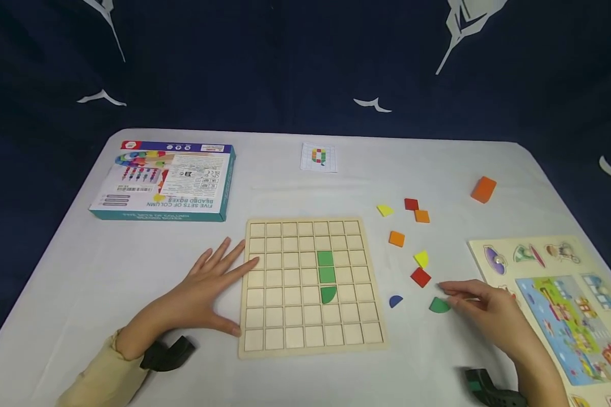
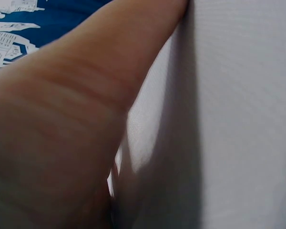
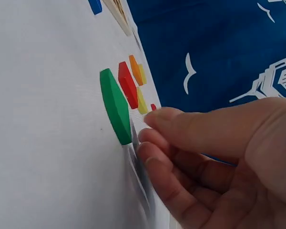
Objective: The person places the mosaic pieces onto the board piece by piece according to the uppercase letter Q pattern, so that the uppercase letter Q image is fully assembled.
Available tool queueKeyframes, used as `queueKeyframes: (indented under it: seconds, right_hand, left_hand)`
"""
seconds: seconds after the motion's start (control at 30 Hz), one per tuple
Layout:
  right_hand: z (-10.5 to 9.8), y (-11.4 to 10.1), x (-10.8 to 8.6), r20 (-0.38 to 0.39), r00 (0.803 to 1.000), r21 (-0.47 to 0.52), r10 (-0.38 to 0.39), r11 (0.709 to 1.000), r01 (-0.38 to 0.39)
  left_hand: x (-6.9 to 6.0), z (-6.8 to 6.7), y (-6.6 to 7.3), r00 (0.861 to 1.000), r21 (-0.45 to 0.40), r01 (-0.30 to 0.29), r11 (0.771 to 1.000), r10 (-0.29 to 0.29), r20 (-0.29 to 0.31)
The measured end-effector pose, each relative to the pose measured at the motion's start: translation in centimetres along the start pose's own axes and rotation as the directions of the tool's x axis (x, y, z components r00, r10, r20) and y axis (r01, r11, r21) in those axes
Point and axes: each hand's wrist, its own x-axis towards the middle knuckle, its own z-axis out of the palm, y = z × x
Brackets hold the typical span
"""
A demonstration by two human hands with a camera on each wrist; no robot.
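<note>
My left hand (image 1: 199, 292) lies with fingers spread at the left edge of a wooden grid board (image 1: 244, 316), fingertips over its rim. Three green pieces sit in one column of the board: two squares, the upper one a green square (image 1: 325, 258), and a green quarter-circle (image 1: 328, 294) below. My right hand (image 1: 489, 311) hovers low over the table beside a loose green quarter-circle piece (image 3: 115, 107). Its fingers are loosely bent, and the right wrist view shows a small gap between them and the piece. The left wrist view shows mostly the left hand's skin (image 2: 62, 105) and white cloth.
Between board and right hand lie a blue half-circle (image 1: 395, 301), several red, orange and yellow pieces, including a red square (image 1: 420, 277). A pattern card (image 1: 319, 157) lies behind the board, a boxed set (image 1: 183, 183) back left. An orange block (image 1: 483, 189) and picture board (image 1: 481, 254) are right.
</note>
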Motion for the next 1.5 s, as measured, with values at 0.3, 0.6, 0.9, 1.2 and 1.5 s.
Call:
queueKeyframes:
  seconds: [0.3,0.6,0.9,1.2,1.5]
  right_hand:
    - [0.7,-0.3,-0.4,0.052,0.999,-0.06,0.011,0.998,-0.007]
    - [1.0,-1.0,0.0,0.039,0.999,-0.102,0.014,0.995,-0.01]
    - [0.9,-1.8,0.3,0.008,1.0,-0.171,-0.017,0.985,0.018]
    - [0.0,-3.9,0.9,-0.135,0.979,-0.107,-0.151,0.985,0.137]
    - [-0.2,-10.4,4.2,-0.142,0.945,0.082,-0.295,0.948,0.308]
  left_hand:
    - [0.1,0.1,0.0,1.0,0.013,-0.006,1.0,0.005,0.014]
    - [-0.1,0.0,-0.1,1.0,0.018,0.003,1.0,-0.004,0.008]
    - [-0.1,0.0,-0.1,1.0,0.014,0.01,1.0,-0.01,0.012]
    - [0.0,0.1,-0.3,1.0,0.029,-0.018,0.999,0.018,0.006]
    - [0.0,-0.1,-0.2,1.0,0.019,-0.004,1.0,0.004,0.022]
